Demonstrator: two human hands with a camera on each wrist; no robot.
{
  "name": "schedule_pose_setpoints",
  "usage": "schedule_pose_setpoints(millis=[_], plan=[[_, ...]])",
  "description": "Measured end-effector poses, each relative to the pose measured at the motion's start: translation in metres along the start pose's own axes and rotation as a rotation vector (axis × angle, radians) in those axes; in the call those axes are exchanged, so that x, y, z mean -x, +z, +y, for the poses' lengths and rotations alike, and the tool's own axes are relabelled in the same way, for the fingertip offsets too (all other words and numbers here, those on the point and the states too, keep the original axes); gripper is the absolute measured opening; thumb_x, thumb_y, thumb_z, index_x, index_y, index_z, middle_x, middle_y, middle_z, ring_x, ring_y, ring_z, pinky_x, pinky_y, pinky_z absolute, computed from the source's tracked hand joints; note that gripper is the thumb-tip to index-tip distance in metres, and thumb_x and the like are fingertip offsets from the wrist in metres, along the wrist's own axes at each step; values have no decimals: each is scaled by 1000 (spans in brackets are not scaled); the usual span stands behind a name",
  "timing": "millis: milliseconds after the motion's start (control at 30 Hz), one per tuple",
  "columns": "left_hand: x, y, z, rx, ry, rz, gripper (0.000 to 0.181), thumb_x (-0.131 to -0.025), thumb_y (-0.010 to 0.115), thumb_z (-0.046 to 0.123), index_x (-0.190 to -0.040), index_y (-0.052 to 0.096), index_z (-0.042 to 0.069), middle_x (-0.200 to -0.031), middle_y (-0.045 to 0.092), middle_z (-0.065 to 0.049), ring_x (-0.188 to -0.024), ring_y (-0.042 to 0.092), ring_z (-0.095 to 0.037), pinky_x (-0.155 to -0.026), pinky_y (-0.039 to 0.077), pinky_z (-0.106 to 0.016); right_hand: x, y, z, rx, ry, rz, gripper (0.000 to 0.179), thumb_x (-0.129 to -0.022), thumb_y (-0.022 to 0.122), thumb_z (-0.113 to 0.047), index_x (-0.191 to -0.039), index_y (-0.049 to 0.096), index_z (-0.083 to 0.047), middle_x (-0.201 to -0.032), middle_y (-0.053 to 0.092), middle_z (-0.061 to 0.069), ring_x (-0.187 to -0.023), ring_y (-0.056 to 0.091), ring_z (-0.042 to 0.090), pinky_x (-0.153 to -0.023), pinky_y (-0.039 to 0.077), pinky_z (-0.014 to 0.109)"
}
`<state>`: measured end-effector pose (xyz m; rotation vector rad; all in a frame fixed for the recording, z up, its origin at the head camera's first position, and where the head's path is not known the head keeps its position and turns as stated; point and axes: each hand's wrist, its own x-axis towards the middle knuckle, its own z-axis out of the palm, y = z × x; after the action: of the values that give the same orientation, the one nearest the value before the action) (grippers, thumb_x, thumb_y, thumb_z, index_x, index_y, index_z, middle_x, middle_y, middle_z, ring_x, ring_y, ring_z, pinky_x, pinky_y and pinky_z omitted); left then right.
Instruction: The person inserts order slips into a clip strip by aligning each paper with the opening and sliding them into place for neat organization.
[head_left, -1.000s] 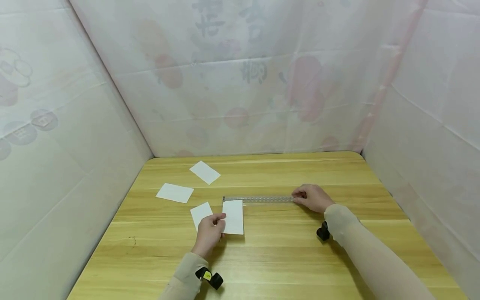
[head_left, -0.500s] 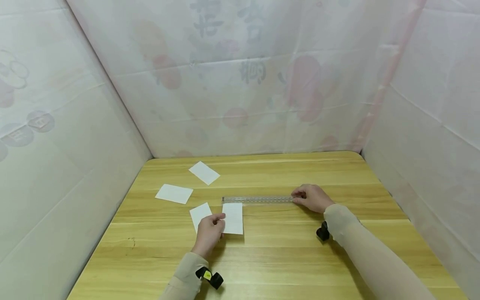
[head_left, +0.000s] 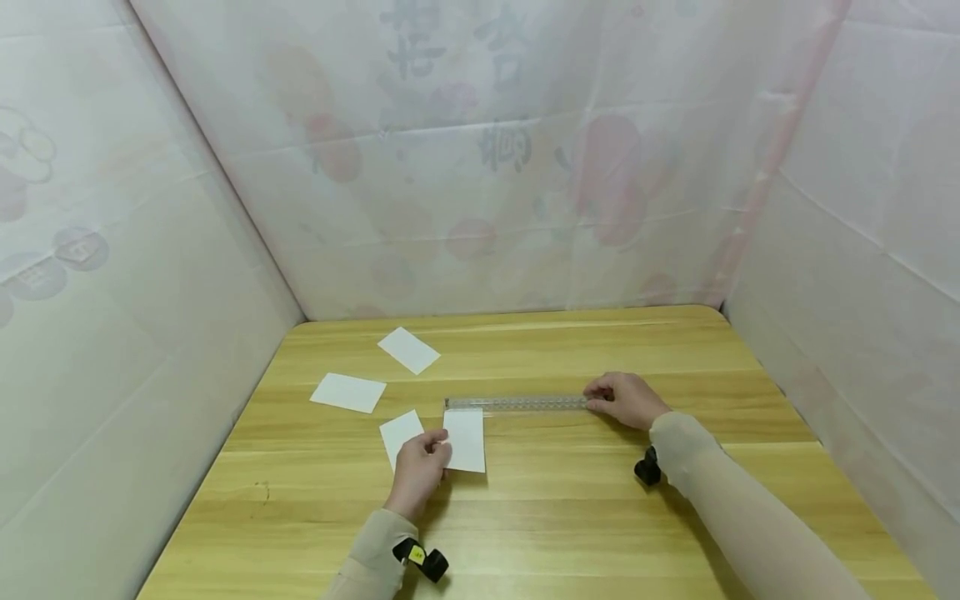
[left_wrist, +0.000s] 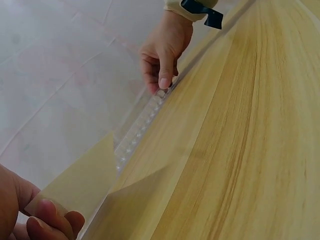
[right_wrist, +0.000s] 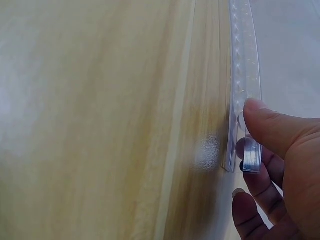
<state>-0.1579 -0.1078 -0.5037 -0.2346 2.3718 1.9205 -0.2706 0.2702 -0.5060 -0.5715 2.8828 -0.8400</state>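
My left hand [head_left: 418, 475] pinches a white card [head_left: 466, 442] at a clear strip's [head_left: 528, 403] left end, contact undetermined; my right hand [head_left: 628, 400] pinches the strip's right end. The strip runs parallel to the tabletop's [head_left: 570, 517] far edge, three other cards [head_left: 348, 392] toward the left edge.

My sleeved left forearm [head_left: 375, 546] comes in from the near side of the desk [head_left: 562, 533], left of its centre line, and my left hand [head_left: 418, 473] points toward the far edge, angled to the right, with forefinger and thumb in a pinch. The other left fingers seem curled under, though only part of that hand shows in the left wrist view. My sleeved right forearm [head_left: 742, 492] slants across the desk's right half, reaching nearer the far edge than my left. My right hand [head_left: 630, 401] points toward the left edge, its thumb [right_wrist: 272, 125] pinching opposite bent fingers [right_wrist: 246, 219].
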Motion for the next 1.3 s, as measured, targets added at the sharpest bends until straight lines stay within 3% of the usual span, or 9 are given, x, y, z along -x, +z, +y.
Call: schedule_pose_setpoints(millis=[300, 567, 767, 1300], plan=[[-2, 3, 0, -4, 22, 22, 39, -92, 56, 11, -127, 57, -6, -78, 57, -6, -55, 53, -15, -48, 44, -24, 1, 1, 2, 10, -9, 9, 19, -88, 71, -29, -106, 72, -22, -98, 65, -8, -87, 58, 10, -77, 50, 37], [-4, 7, 2, -30, -9, 44, 38, -92, 55, 12, -127, 58, -3, -61, 50, 0, -46, 43, -12, -41, 34, -23, 2, 2, 3, 6, -5, -2, 20, -88, 71, -29, -107, 72, -22, -99, 65, -8, -87, 59, 10, -77, 50, 36], [-7, 8, 2, -44, 4, 59, 37, -93, 54, 10, -127, 58, -4, -54, 45, 1, -42, 38, -12, -39, 31, -23, 2, 2, 2, -1, -13, -1, 20, -88, 71, -29, -107, 72, -22, -99, 65, -8, -88, 59, 11, -78, 51, 38], [-12, 6, 1, -53, 0, 70, 36, -95, 54, 11, -128, 57, -3, -62, 49, -1, -43, 41, -11, -37, 37, -22, 1, 0, 0, 4, -10, 1, 19, -88, 71, -28, -106, 72, -21, -97, 65, -8, -86, 59, 10, -76, 50, 37]])
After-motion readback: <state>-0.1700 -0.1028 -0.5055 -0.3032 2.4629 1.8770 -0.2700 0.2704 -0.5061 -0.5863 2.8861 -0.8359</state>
